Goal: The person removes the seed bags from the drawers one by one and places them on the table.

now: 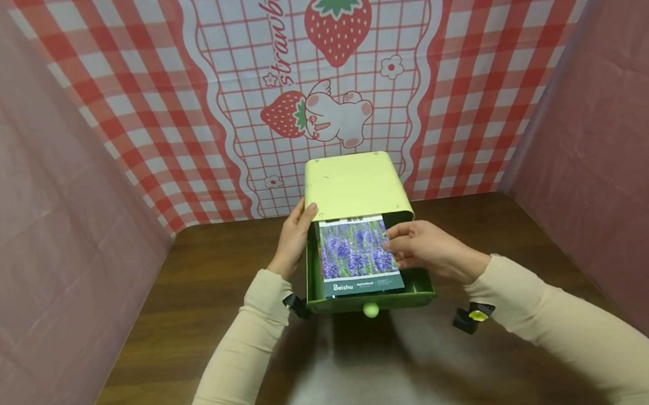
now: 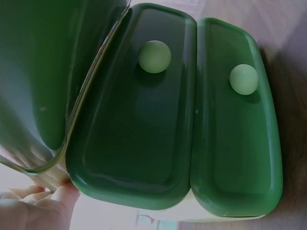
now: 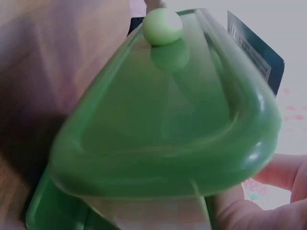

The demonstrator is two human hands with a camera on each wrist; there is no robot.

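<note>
A pale green drawer cabinet (image 1: 353,186) stands at the back middle of the brown table. Its dark green top drawer (image 1: 423,283) is pulled out toward me, with a round knob (image 1: 370,310) on the front. A card with a lavender photo (image 1: 356,255) lies tilted over the drawer, its far end under the cabinet top. My right hand (image 1: 394,245) pinches the card's right edge. My left hand (image 1: 298,228) grips the cabinet's left side, thumb on the top front corner. In the right wrist view, the card's corner (image 3: 254,57) sticks up behind the drawer front (image 3: 168,124).
Two lower drawers (image 2: 139,124) (image 2: 237,134) are closed, each with a pale knob. A red checked strawberry cloth (image 1: 340,75) hangs behind the cabinet, and pink sheets wall in both sides. Bare table (image 1: 198,304) lies left, right and in front.
</note>
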